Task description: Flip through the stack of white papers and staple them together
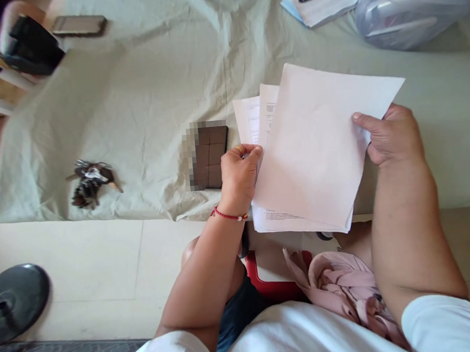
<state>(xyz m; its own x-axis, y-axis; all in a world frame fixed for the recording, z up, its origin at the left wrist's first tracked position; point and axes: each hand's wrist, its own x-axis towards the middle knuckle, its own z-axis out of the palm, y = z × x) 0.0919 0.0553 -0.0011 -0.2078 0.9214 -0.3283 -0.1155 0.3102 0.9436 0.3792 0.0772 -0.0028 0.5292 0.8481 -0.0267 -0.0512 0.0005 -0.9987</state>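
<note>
A stack of white paper sheets is held over the edge of a bed covered with a pale green sheet. My left hand pinches the left edge of the sheets; it wears a ring and a red string bracelet. My right hand grips the top sheet's right edge with the thumb on top. The top sheet is blank and tilted; printed sheets fan out beneath it at the left.
A dark wallet lies by my left hand. A bunch of keys rests farther left. A phone, clipboard papers and a plastic bag sit far back. Pink cloth lies on my lap.
</note>
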